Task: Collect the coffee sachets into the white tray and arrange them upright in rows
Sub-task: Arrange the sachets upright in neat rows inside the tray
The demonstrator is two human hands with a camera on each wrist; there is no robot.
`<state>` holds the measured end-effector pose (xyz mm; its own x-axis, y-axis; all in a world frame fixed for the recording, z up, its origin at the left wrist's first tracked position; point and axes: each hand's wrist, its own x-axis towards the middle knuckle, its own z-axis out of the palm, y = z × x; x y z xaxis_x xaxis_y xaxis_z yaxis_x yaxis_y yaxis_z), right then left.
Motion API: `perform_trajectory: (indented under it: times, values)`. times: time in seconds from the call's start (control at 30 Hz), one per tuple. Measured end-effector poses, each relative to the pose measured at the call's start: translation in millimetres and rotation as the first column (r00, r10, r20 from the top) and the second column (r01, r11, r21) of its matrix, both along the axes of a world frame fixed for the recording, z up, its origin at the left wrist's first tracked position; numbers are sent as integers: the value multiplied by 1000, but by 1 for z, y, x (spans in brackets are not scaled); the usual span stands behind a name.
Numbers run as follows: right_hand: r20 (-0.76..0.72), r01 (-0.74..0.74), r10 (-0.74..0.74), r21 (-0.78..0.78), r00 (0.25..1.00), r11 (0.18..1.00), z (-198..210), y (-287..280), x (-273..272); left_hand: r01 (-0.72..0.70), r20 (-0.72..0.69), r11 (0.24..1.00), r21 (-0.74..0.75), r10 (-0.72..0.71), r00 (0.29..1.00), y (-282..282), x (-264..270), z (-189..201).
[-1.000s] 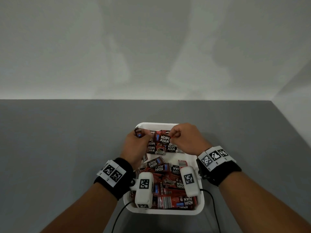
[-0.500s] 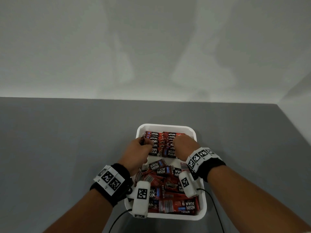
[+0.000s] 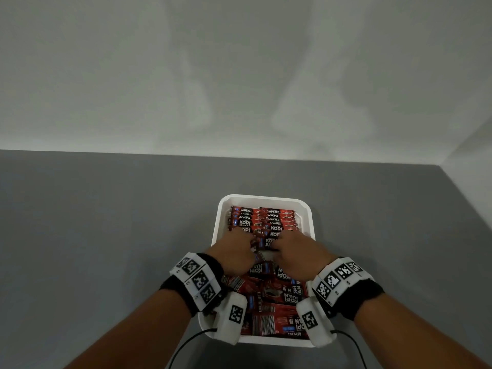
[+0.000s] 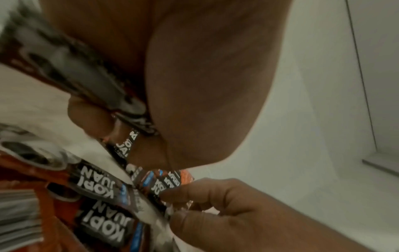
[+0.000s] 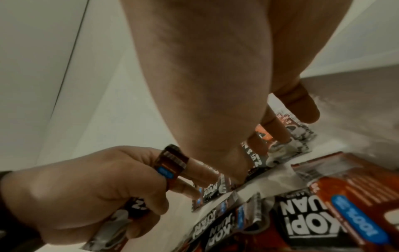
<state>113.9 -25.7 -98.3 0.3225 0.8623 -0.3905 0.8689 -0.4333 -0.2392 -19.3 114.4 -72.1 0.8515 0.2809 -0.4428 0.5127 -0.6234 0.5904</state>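
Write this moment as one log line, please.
left hand: grips sachets | right hand: fingers on upright rows | loose sachets: near end of white tray | stage: arranging

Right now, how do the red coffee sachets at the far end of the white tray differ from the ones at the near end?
The far red coffee sachets stand on edge in tidy rows; the near red coffee sachets lie flat in a loose heap. The far ones all face one way, labels readable; the near ones point every way, some showing barcodes. Both hands work at the far ones' front row, not the near ones. Both groups sit inside the white plastic tray and carry the same branding.
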Motion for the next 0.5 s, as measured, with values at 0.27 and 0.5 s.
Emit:
perform_trajectory:
  times: [0.27,0.5]
  values:
    - [102,-38,43,-51,994,998,0,-5,-8,238,-212,920,310,-177,961,-1,3,-29]
    - [101,7,-6,-7,995,1000,2,-5,-11,192,-107,911,365,-164,981,-4,0,-26]
